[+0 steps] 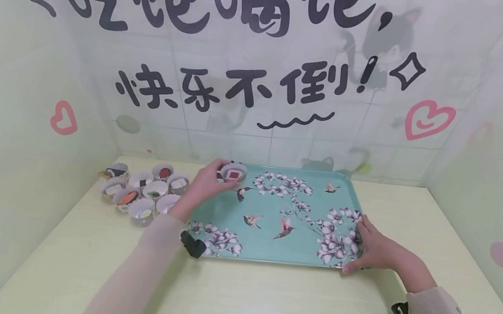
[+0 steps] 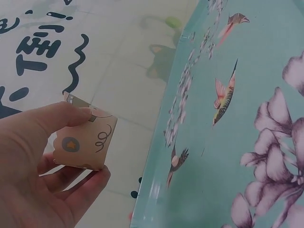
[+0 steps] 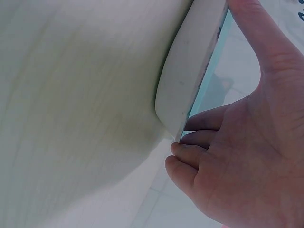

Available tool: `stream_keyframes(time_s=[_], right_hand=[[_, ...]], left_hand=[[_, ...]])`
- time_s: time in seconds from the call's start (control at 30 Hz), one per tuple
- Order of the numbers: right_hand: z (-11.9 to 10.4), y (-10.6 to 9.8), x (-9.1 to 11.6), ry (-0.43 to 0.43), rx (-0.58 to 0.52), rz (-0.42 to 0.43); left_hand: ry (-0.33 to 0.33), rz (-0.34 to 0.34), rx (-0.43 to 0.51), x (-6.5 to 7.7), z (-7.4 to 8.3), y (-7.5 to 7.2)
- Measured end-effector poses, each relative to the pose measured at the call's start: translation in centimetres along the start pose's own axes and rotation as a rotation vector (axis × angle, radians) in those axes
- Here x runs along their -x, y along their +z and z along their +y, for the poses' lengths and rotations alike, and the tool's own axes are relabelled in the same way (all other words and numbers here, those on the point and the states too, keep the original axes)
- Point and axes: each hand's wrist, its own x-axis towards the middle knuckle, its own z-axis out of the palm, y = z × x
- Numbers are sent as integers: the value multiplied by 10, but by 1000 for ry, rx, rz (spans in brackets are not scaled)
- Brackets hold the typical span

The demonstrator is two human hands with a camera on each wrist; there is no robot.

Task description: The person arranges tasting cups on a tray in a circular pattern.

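Observation:
My left hand (image 1: 207, 185) pinches a small paper cup (image 1: 239, 172) between thumb and fingers, above the far left part of the tray. The cup shows a dark red and white piece inside; in the left wrist view its beige outside (image 2: 83, 145) carries a star and a squiggle. A turquoise tray (image 1: 226, 201) printed with blossoms and birds lies on the table. At its near right corner rests my right hand (image 1: 380, 248), thumb spread toward the front edge and fingers along the right edge. The right wrist view has the fingertips (image 3: 183, 171) touching the tray's rim.
Several similar paper cups (image 1: 155, 189) with small sushi-like pieces stand together left of the tray, some hidden by my left arm. The pale table (image 1: 251, 305) meets a printed curtain (image 1: 164, 129) behind, with curtains at both sides too.

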Motion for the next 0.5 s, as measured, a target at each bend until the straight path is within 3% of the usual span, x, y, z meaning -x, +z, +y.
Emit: stream_keyframes(time_s=[0.5], right_hand=[[-2, -1, 1, -2, -4, -1]], left_hand=[[4, -2, -52, -24, 20, 16]])
